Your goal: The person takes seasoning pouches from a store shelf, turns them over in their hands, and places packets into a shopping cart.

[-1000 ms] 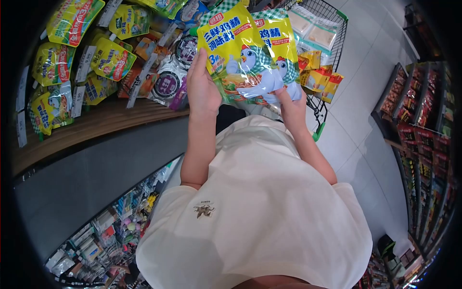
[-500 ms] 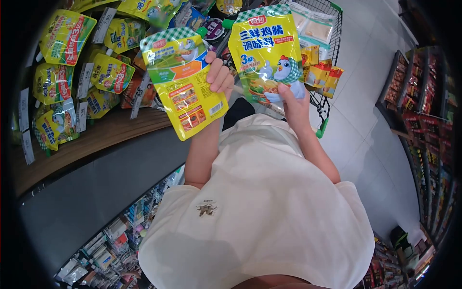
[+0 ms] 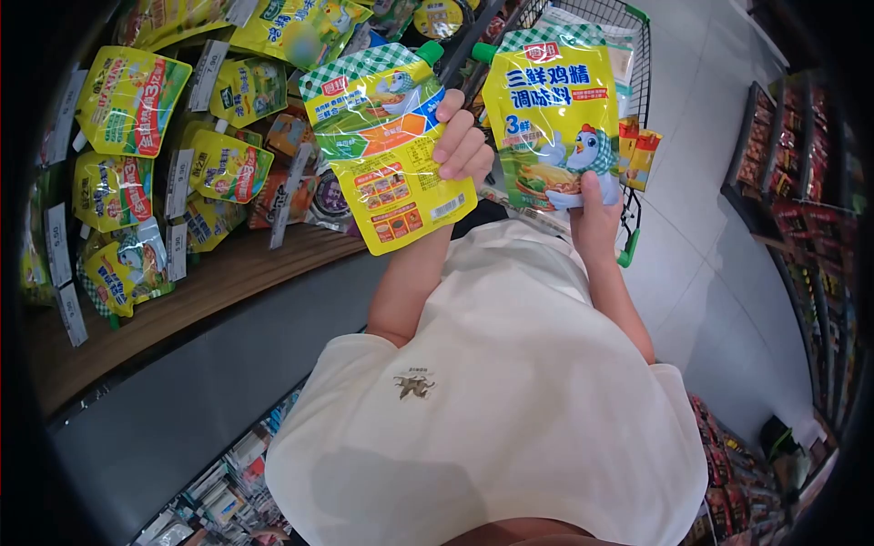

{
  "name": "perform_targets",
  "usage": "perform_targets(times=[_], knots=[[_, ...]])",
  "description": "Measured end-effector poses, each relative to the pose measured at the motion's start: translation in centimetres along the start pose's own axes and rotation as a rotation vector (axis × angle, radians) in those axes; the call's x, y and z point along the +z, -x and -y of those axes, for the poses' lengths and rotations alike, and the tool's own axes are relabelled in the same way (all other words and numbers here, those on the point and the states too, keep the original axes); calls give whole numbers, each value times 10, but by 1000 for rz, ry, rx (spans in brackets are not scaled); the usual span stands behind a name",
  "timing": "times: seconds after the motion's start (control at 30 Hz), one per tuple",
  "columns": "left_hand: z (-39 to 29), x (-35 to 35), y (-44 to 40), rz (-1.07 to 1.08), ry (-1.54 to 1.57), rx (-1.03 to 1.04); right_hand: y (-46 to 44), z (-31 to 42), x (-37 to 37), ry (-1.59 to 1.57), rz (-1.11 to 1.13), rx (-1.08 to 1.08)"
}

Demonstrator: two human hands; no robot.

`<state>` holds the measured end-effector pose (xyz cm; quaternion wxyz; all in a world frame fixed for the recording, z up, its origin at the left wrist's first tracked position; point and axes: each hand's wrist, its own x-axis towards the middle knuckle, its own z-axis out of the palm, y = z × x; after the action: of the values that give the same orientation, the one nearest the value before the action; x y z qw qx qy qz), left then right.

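Note:
My left hand (image 3: 466,144) is closed on the right edge of a yellow chicken bouillon pouch (image 3: 387,173), whose back panel with small food pictures faces me. The pouch tilts a little and has a green cap at its upper right corner. Beside it, my right hand (image 3: 596,214) grips the lower right of a second chicken bouillon pouch (image 3: 546,114), thumb across the front. A cartoon chicken and large blue characters show on this one, and its green cap points left toward the first. A narrow gap separates the two pouches.
To the left, a wooden-edged shelf (image 3: 182,291) bears hanging yellow seasoning pouches (image 3: 132,100) and price tags (image 3: 208,75). Behind my right hand stands a shopping cart (image 3: 642,55) with packaged goods inside. Racks of red packets (image 3: 801,209) line the right, across a tiled floor (image 3: 692,209).
Both pouches sit further right in view, and the left one has turned more squarely to me, with less glare. The shelf has shifted right and down in view. Both hands keep their grip.

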<state>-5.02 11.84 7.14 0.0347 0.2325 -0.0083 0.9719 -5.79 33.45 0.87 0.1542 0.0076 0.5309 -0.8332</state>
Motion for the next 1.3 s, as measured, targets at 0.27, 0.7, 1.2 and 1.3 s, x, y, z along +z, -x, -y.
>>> perform_targets(times=[0.27,0.7,1.2,1.3], knots=[[-14,-13,-18,88,160,-102,6,19,45,-38,-157,-119],[-37,6,-43,142,210,-237,23,17,57,-37,-169,-233],[-66,3,-44,205,202,-278,28,5,88,98,-146,-332],[-76,1,-42,215,184,-279,26,7,105,87,-187,-322]])
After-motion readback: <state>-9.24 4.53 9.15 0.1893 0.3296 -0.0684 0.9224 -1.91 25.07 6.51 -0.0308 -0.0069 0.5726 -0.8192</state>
